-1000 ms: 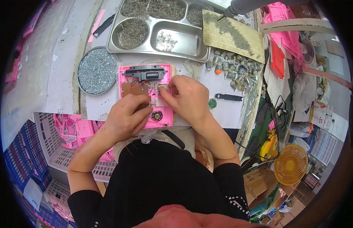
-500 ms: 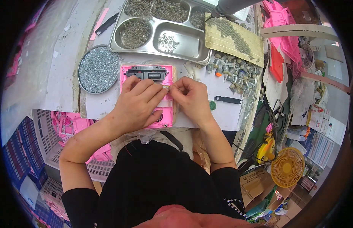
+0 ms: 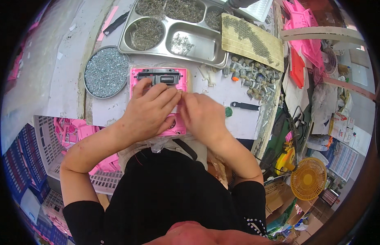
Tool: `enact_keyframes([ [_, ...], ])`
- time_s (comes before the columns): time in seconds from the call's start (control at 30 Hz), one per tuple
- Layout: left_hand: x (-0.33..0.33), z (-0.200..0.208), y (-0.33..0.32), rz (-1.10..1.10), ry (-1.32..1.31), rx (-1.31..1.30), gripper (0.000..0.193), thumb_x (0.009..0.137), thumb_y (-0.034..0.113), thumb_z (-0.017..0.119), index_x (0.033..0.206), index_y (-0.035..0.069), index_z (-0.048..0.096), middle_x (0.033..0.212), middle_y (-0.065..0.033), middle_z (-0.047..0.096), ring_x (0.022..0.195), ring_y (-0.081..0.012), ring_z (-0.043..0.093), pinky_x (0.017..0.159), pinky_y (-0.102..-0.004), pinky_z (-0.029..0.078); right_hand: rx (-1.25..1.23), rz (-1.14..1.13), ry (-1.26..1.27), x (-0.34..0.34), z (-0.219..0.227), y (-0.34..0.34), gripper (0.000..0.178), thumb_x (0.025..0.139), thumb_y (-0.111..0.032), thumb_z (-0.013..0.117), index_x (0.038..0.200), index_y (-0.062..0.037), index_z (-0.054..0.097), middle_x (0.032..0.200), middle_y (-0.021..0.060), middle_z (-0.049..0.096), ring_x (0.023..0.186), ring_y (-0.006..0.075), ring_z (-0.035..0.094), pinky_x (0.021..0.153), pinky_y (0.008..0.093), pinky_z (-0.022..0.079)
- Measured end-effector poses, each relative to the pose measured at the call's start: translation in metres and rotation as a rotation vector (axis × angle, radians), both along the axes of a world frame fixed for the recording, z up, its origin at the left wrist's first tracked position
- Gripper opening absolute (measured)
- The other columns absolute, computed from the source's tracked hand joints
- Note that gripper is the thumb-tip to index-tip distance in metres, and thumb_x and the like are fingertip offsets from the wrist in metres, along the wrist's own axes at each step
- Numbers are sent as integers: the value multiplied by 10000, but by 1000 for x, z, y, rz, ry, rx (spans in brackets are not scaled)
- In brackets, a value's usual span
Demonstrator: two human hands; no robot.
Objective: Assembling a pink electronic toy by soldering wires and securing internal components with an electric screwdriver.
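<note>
A pink plastic housing [image 3: 180, 125] lies on the table in front of me, with a black plastic piece [image 3: 161, 78] fitted across its far end. My left hand [image 3: 150, 109] rests over the housing, fingers bent together and their tips at its right side. Against those tips, my right hand [image 3: 205, 116] is closed, thumb and fingers drawn together and a little blurred. Whatever lies between the two sets of fingertips is too small and covered to name.
To the left stands a round dish of screws [image 3: 106, 72]. Beyond the housing is a steel compartment tray [image 3: 198, 57] of small metal parts. Small motors [image 3: 255, 79], a board with tiny parts [image 3: 251, 45] and a black strip [image 3: 245, 106] lie right. A crate [image 3: 47, 143] with pink parts sits lower left.
My right hand has turned and shifted slightly toward me, its back now more on top and its elbow further out. My left hand stays nearly in place on the housing.
</note>
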State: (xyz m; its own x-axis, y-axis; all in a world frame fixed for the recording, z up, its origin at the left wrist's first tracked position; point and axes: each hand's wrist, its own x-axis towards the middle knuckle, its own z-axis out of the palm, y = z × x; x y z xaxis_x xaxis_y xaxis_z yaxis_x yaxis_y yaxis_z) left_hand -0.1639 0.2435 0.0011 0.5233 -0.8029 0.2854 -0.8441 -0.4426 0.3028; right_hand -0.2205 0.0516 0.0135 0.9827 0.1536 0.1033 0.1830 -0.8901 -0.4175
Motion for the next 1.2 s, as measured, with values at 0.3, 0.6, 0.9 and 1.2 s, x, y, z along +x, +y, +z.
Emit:
enact_keyframes([
  [0.3,-1,-8,15,37,15,-71,420,784,217,760,1167,57,690,1157,-71,646,1154,-267,587,1077,-498,357,548,-250,348,23,-16,-18,210,929,-174,761,871,24,725,660,66,700,583,96,631,550,272,493],
  [0.6,7,-13,11,-92,-92,-42,418,780,224,758,1127,7,673,1305,-134,616,1226,-298,561,1102,-549,354,634,-243,222,15,-23,-26,192,894,-182,768,946,0,737,735,102,730,660,163,698,616,315,544],
  [0.9,10,-2,7,-167,-34,45,466,720,167,776,1139,5,653,1398,-173,574,1237,-349,556,1137,-599,317,-122,-760,-412,119,13,-347,234,910,-235,689,968,-32,787,825,128,769,774,275,740,753,396,573],
  [1.2,9,-9,4,-150,-51,72,415,778,251,756,1131,48,680,1365,-128,617,1224,-288,574,1145,-567,304,-645,-767,92,210,-79,-535,332,951,-181,537,1163,-34,745,1328,232,655,1238,392,634,1052,506,511],
])
